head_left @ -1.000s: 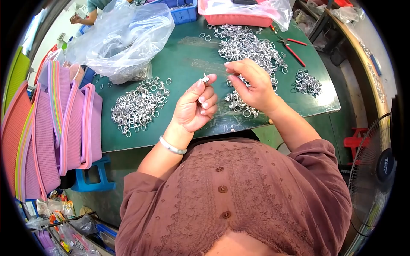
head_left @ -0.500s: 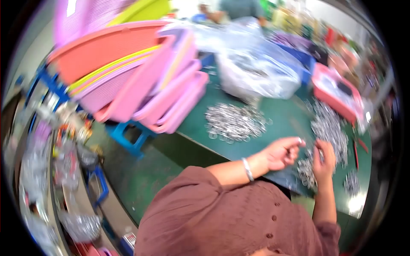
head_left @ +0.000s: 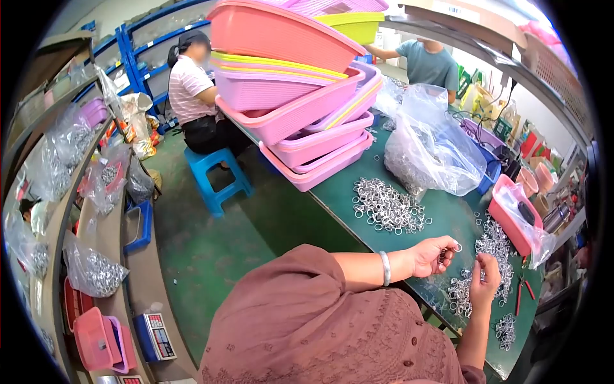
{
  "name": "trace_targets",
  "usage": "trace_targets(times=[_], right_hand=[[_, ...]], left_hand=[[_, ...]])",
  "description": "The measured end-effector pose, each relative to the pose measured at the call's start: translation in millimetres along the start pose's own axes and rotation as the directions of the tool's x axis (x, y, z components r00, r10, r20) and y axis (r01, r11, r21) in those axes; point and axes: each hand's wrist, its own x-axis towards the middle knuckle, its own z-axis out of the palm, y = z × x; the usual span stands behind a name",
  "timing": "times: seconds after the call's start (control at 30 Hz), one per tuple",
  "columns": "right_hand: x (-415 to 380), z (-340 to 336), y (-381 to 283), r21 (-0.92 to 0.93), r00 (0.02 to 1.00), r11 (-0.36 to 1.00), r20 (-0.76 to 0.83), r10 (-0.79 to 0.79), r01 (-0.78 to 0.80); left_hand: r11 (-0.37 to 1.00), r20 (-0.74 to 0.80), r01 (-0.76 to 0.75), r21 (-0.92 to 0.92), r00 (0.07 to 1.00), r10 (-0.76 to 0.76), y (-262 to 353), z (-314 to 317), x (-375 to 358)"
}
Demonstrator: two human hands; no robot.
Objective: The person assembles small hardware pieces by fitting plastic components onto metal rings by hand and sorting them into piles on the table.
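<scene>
**Ring in the left fingers, big piles waiting on the table**

Head view: the left hand (head_left: pixel 433 255) is hovering over the near edge of the green table (head_left: pixel 345 205), fingers curled and pinching a small metal ring (head_left: pixel 456 246) at the fingertips. The right hand (head_left: pixel 484 281) is sitting just beside it, fingers bent and reaching down toward the near ring pile (head_left: pixel 462 291); whether it is gripping anything I cannot tell, as it is too small to read. A bracelet (head_left: pixel 385 267) is showing on the left wrist.

On progress, as a judgement: one ring is being worked, and plenty is lying loose. The left pile (head_left: pixel 388 208) is spread just in front of the clear bag (head_left: pixel 430 150), a long pile (head_left: pixel 495 246) is running beside the pink tray (head_left: pixel 515 221), and a small heap (head_left: pixel 505 329) is sitting further right near the red pliers (head_left: pixel 523 291). Which heap is finished stock the view is not showing.

Against the frame a second back, the head is swinging hard left and up: the stacked baskets (head_left: pixel 300 96), a seated person (head_left: pixel 192 96) on a blue stool (head_left: pixel 214 173) and another person (head_left: pixel 430 61) at the far end are now filling the view. The hands are now sitting low and right, holding much the same pose, the ring pinched as before.
</scene>
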Motion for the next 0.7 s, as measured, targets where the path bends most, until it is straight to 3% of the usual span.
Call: trace_targets(times=[0.3,0.47,0.7], right_hand=[[-4,-10,-20,-0.047,0.998,0.999,0.056,-0.019,0.022],[-5,-17,-32,-0.108,0.990,0.986,0.075,-0.119,0.127],[-32,-29,-19,-0.121,0.992,0.993,0.120,0.031,-0.016]], left_hand=[[0.998,-0.032,-0.049,0.028,0.998,0.050,6,4,-18],[0.993,-0.048,-0.112,0.044,0.992,0.114,8,3,-20],[0.997,-0.069,-0.063,0.042,0.995,0.066,23,-11,-19]])
